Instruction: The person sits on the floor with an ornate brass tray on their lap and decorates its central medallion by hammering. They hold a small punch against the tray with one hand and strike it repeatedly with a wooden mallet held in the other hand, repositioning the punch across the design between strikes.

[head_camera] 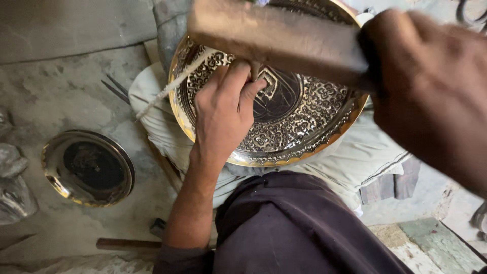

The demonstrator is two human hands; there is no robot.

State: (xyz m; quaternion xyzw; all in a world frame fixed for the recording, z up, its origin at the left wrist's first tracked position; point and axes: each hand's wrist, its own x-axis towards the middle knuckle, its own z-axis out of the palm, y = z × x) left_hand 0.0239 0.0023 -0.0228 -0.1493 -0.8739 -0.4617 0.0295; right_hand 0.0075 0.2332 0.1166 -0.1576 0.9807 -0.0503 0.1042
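A dark cloth [304, 228] covers the person's lap at the near edge of the floor [61, 91]. Just beyond it, the left hand [223, 111] is pinched shut on a small punch [255, 71], its tip standing on the engraved brass plate [304, 116], which rests tilted on a pale cushion [355, 162]. The right hand [431, 86], blurred, is clamped around a hammer [276, 38] raised over the plate. To the left, a smaller plain plate [89, 167] lies flat on the floor, well apart.
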